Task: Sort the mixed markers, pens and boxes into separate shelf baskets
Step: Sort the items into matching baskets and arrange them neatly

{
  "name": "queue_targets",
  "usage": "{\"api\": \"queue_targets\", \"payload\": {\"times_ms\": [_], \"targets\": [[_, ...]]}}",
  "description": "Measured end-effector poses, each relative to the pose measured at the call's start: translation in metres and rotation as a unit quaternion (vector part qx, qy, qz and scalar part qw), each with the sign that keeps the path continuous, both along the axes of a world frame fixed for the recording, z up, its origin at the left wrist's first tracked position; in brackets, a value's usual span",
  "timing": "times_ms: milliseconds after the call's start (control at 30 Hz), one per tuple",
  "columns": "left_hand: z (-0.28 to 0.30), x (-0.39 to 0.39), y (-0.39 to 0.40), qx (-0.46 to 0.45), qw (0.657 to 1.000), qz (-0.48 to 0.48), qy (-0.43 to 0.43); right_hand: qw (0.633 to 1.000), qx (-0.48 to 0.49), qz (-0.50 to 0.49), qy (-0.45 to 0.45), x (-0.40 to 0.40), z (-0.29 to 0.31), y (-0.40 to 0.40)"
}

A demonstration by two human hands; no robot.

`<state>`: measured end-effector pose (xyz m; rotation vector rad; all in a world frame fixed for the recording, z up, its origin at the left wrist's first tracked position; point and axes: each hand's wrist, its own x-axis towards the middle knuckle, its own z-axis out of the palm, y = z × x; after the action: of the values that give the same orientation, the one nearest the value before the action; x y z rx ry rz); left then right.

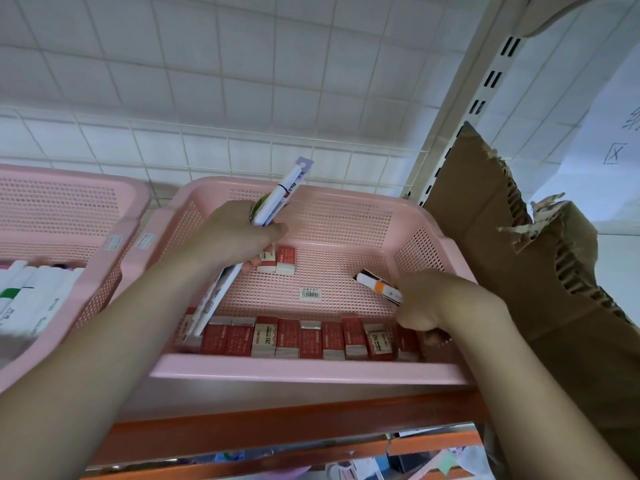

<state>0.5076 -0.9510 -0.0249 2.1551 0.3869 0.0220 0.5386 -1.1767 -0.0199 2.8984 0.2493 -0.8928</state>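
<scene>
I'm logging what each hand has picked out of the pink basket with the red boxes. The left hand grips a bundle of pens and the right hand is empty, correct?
Not quite. In the head view the right hand is not empty: it grips a white marker with an orange band. The rest holds: the left hand grips a bundle of pens over the pink basket with the red boxes.

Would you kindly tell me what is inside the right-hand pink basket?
The pink basket holds a front row of red boxes, two more farther back, and a loose label. Both hands' arms cover some boxes.
</scene>
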Motion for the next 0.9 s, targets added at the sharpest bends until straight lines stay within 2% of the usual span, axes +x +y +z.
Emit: {"api": "queue_targets", "payload": {"times_ms": [100, 267, 433, 600, 800, 900], "targets": [[0.000, -0.001, 0.000, -0.010, 1.000, 0.009, 0.001, 0.999, -0.035, 0.037, 0.017, -0.001, -0.008, 0.003], [0.004, 0.000, 0.002, -0.018, 0.999, 0.033, -0.002, 0.996, 0.081, -0.024, 0.041, 0.011, -0.006, 0.007], [0.004, 0.001, 0.001, -0.016, 0.999, 0.050, 0.000, 0.993, 0.104, -0.020, 0.053, 0.022, -0.007, 0.011], [0.001, 0.001, -0.003, -0.024, 0.997, 0.069, 0.011, 0.993, 0.101, 0.000, 0.060, 0.033, -0.004, 0.016], [0.001, -0.001, -0.002, -0.059, 0.993, 0.105, -0.005, 0.996, 0.047, 0.032, 0.074, 0.038, -0.011, 0.010], [0.003, -0.003, 0.001, -0.043, 0.992, 0.116, -0.008, 0.996, 0.054, 0.032, 0.069, 0.040, -0.014, 0.007]]}}
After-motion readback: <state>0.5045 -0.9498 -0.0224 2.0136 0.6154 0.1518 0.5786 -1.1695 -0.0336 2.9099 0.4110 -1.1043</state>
